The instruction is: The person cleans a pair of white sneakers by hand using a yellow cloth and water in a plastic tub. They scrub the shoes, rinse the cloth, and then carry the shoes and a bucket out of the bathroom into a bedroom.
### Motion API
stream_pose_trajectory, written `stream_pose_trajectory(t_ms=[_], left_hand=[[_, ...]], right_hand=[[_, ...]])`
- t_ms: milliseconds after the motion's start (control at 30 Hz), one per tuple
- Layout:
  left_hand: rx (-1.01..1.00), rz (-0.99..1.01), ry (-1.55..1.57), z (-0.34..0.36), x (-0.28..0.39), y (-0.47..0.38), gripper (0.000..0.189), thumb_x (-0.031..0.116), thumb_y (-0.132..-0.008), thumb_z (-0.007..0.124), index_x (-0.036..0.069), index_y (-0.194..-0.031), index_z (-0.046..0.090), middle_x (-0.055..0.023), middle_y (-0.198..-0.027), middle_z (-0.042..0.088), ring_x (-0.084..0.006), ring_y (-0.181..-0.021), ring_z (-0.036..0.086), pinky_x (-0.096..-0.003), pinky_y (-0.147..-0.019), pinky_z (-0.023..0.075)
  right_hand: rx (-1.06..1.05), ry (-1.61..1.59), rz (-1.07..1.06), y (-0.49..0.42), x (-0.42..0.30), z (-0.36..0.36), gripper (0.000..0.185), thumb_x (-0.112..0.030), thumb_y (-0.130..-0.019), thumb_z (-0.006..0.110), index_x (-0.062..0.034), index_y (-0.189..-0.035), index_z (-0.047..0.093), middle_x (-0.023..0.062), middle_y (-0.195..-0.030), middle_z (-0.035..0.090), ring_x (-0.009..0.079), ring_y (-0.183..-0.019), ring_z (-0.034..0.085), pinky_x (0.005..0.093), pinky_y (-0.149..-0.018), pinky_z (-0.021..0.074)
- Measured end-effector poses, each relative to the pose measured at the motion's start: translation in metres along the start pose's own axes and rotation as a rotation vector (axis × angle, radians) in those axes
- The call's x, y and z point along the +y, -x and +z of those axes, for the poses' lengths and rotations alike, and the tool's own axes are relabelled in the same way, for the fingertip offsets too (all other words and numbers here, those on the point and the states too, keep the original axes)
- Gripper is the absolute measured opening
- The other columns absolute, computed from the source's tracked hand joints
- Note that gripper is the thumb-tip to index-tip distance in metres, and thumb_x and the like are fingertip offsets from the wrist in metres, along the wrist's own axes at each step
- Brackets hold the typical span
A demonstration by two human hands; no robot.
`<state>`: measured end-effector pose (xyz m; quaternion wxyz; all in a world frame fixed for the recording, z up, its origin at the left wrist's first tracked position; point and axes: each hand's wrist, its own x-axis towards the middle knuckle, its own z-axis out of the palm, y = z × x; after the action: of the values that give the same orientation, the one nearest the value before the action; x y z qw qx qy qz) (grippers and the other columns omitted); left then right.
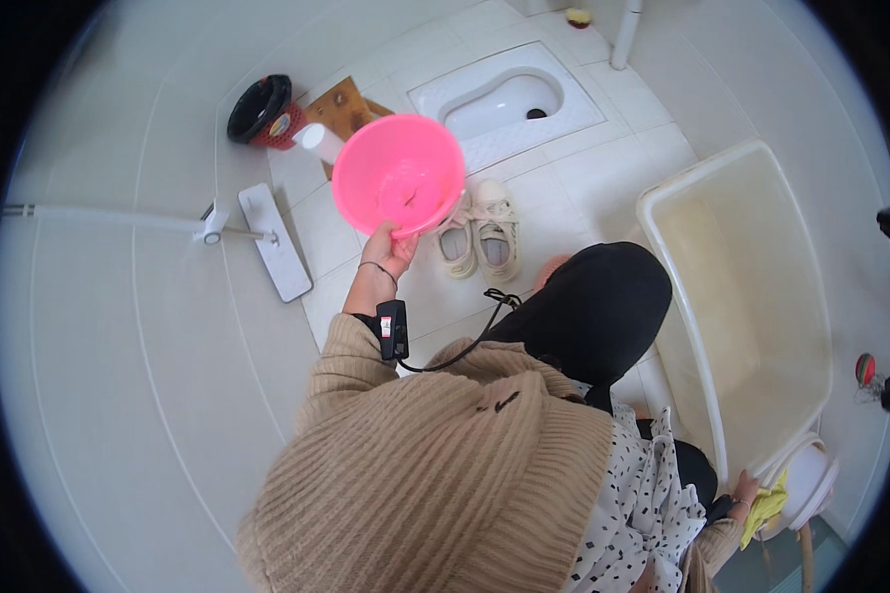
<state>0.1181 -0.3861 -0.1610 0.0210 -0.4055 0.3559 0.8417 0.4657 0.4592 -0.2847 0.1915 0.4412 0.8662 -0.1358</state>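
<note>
My left hand point(391, 250) grips the near rim of a pink plastic basin point(371, 159), which is held tilted above the tiled floor. A thin dark strand or mark shows at the basin's bottom. Below and beside it stands a pair of white sneakers point(495, 226), partly covered by the basin. Far to the right, my right hand point(745, 487) is at the near corner of a large off-white plastic tub point(775, 244), beside a yellow cloth point(765, 511) and a white bucket point(808, 482). Its fingers are mostly hidden, so its hold is unclear.
A squat toilet point(515, 100) is set in the floor ahead. At the left are a flat mop point(276, 248), a lined red wastebasket point(278, 127), a wooden stool point(339, 104) and a white container point(320, 142). A white pipe point(627, 33) and a sponge point(578, 18) lie farther off.
</note>
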Motion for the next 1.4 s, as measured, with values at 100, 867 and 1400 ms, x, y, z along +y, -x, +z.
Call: stream_pose_trajectory(t_ms=[100,867,1400], left_hand=[[0.193,0.072,0.167,-0.060,-0.008,-0.001,0.028,0.005,-0.078,0.044,-0.006,-0.104,0.042,-0.0189,-0.089,0.058,-0.0298,-0.074,0.062,-0.0309,-0.063,0.0569],[0.583,0.118,0.474,-0.195,-0.097,-0.079,0.029,0.022,-0.082,0.047,-0.001,-0.100,0.048,-0.0132,-0.086,0.058,-0.0241,-0.074,0.058,-0.0316,-0.061,0.0522],[-0.436,-0.266,-0.560,0.117,-0.086,-0.030,0.049,0.032,-0.088,0.048,0.002,-0.123,0.031,-0.0200,-0.118,0.046,-0.0280,-0.097,0.056,-0.0325,-0.073,0.0506]], right_hand=[[-0.078,0.035,0.046,0.001,-0.002,-0.004,0.058,-0.030,-0.077,0.055,0.0164,-0.109,0.043,0.0326,-0.108,0.050,0.0405,-0.100,0.050,0.0403,-0.085,0.0390],[-0.096,-0.020,0.054,-0.045,0.059,0.025,0.049,-0.024,-0.073,0.055,0.0046,-0.112,0.048,0.0216,-0.106,0.057,0.0364,-0.103,0.051,0.0372,-0.086,0.0408],[-0.061,-0.682,0.497,0.020,-0.017,-0.024,0.041,-0.026,-0.079,0.057,0.0028,-0.107,0.051,0.0110,-0.062,0.058,0.0187,-0.050,0.056,0.0288,-0.044,0.0427]])
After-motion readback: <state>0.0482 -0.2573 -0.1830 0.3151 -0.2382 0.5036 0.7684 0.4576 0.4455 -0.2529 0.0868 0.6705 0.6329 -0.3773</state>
